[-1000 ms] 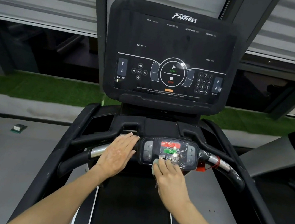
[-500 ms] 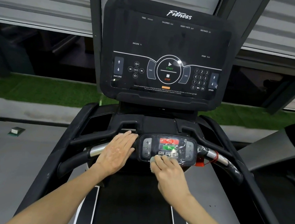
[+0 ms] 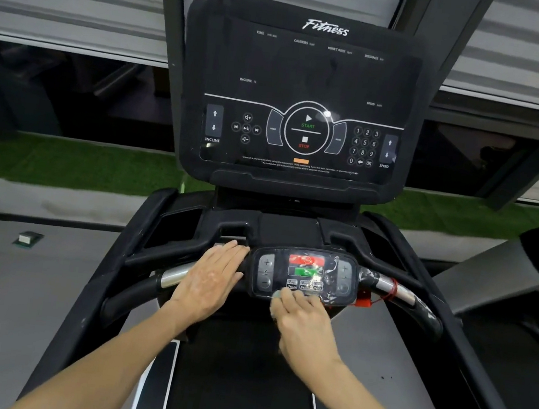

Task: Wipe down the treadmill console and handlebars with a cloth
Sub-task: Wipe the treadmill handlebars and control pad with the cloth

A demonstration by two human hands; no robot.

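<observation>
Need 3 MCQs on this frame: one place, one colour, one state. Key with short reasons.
1. Where does the left hand rest? A. on the handlebar left of the small control panel B. on the big screen C. on the belt
2. Colour of the panel's top centre button? A. blue B. red C. yellow
3. What is the right hand doing? A. hanging idle B. pressing START C. holding a cloth to the panel's lower edge
Key: 1 A, palm flat on the bar; 2 B, red above the green button; 3 C, pale cloth shows under its fingers.
</observation>
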